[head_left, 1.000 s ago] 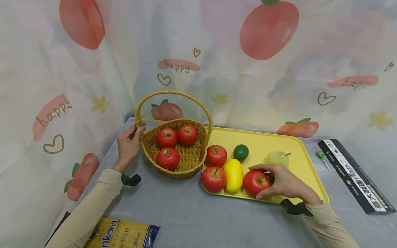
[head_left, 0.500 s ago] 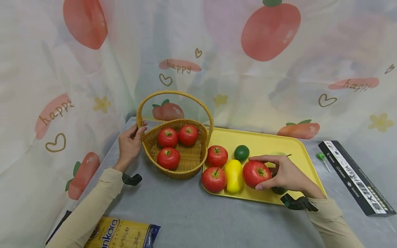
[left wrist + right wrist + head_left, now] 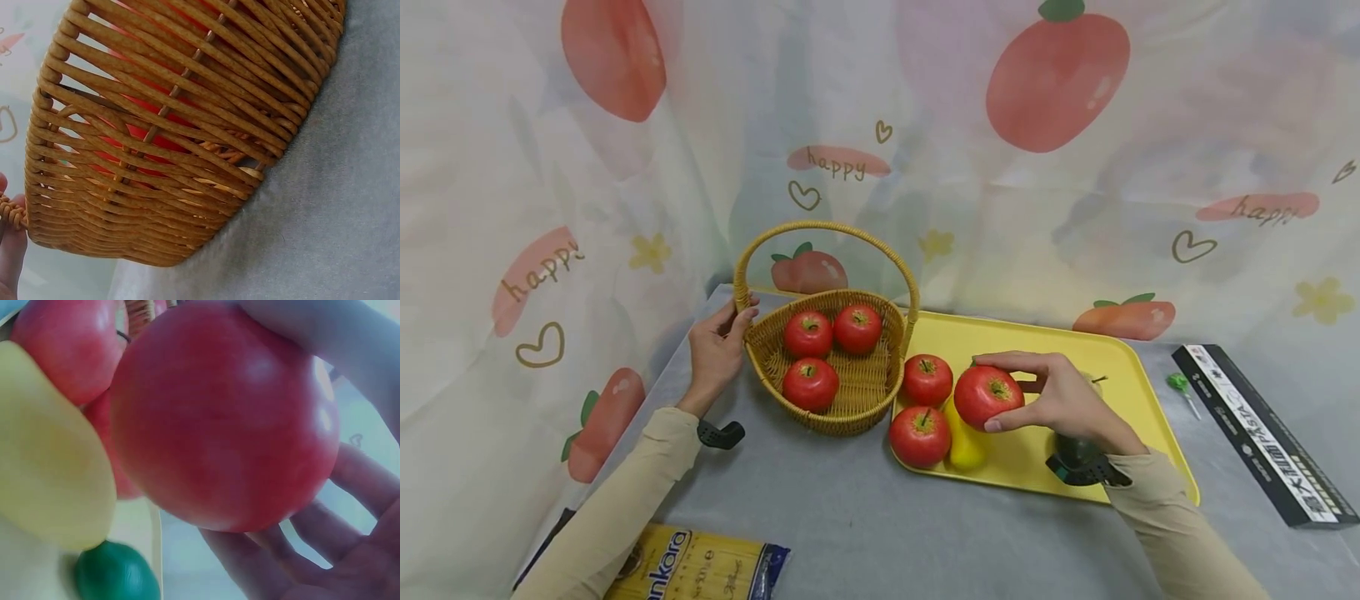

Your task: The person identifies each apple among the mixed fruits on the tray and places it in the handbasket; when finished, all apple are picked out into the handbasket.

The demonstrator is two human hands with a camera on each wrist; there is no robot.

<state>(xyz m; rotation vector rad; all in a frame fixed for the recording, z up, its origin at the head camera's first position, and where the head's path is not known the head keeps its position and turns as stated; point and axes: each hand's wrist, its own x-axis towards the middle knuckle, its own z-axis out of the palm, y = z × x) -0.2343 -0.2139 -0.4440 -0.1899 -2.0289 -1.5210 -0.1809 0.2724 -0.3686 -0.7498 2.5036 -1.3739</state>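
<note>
Holding a red apple (image 3: 987,398) — right hand (image 3: 1062,397); basket handle (image 3: 829,225) — left hand (image 3: 715,357).

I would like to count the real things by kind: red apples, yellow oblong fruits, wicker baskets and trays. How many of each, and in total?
Red apples: 6
Yellow oblong fruit: 1
Wicker basket: 1
Tray: 1
Total: 9

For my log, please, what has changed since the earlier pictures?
The right hand has lifted the held apple from the yellow tray and moved it left, toward the basket. The left hand still grips the basket handle; three apples remain inside.
</note>
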